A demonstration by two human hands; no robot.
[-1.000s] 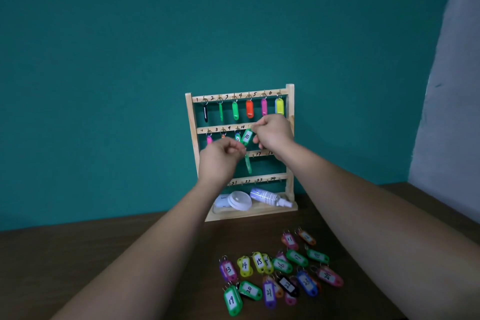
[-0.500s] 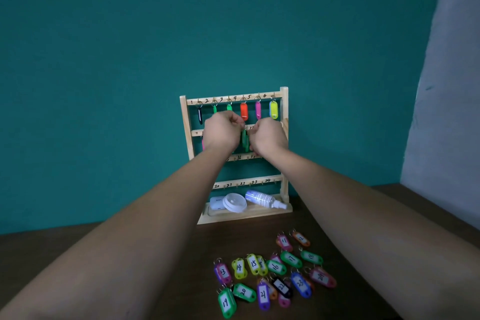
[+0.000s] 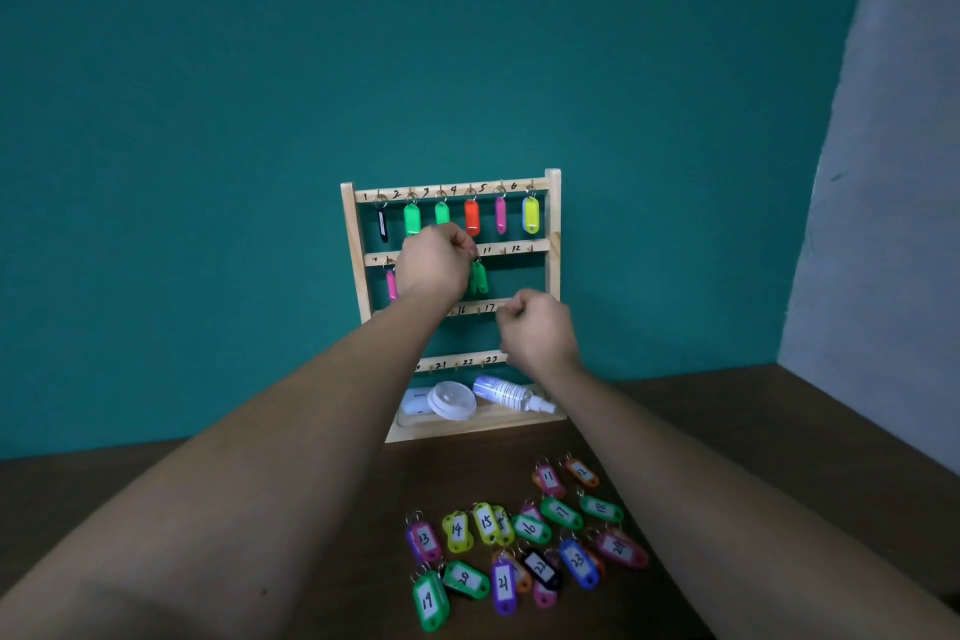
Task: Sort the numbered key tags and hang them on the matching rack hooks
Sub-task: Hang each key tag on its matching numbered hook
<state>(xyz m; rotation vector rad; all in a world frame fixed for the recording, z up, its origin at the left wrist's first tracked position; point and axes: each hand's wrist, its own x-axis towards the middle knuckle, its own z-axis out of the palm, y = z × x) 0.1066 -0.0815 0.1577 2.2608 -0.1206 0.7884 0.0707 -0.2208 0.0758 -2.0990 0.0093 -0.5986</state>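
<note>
Two bare forearms stretch up from the bottom corners toward the wooden rack [image 3: 554, 224], which stands against the teal wall. The left hand [image 3: 434, 263] is raised to the second rail. Its back faces the camera, the wrist is straight, and the fingers are curled in with their tips at the rail.

Just left of that hand, a pink tag [image 3: 391, 285] hangs half hidden behind it. Above its knuckles runs the top row of six hung tags [image 3: 471, 217].

Just right of its fingertips, the green tag [image 3: 479, 278] hangs from the second rail, with its ring right at the curled fingers. Whether the fingers pinch the ring or only sit beside it cannot be told.

Down and to the right of the green tag, and clear of it, the right hand [image 3: 537, 330] hovers before the third rail beside the number 17. Its fingers are curled into a loose fist, thumb against the fingertips, with nothing visible in it.

Below both hands, between the two forearms, the loose numbered tags [image 3: 530, 529] lie scattered on the brown table [image 3: 727, 431].
</note>
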